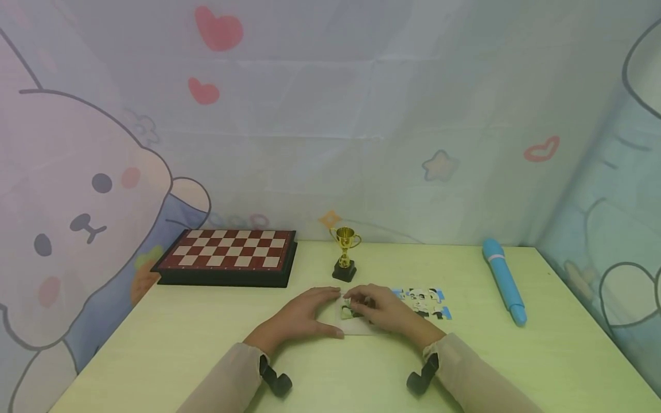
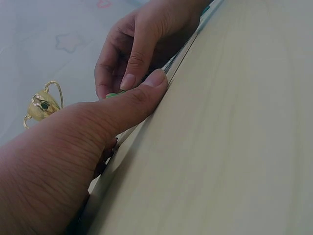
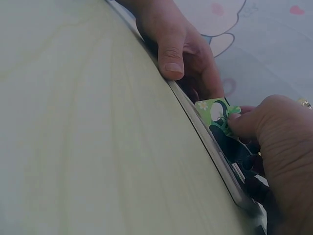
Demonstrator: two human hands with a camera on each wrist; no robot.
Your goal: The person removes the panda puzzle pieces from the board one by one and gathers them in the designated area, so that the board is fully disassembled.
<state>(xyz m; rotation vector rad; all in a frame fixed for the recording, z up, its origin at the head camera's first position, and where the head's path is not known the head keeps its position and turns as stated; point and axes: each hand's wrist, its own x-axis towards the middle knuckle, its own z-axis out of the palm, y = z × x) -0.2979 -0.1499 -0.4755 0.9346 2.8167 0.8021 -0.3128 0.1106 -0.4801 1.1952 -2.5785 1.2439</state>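
1. No words, labels, brand names or numbers can be read in any of the three views.
2. The chessboard [image 1: 227, 255], well to the left of the trophy [image 1: 345, 253], shows only plain squares, with no letters or digits legible along its edge.
3. The trophy's base bears no inscription that can be made out.
4. The blue pen [image 1: 504, 281], well to the trophy's right, shows no readable print.
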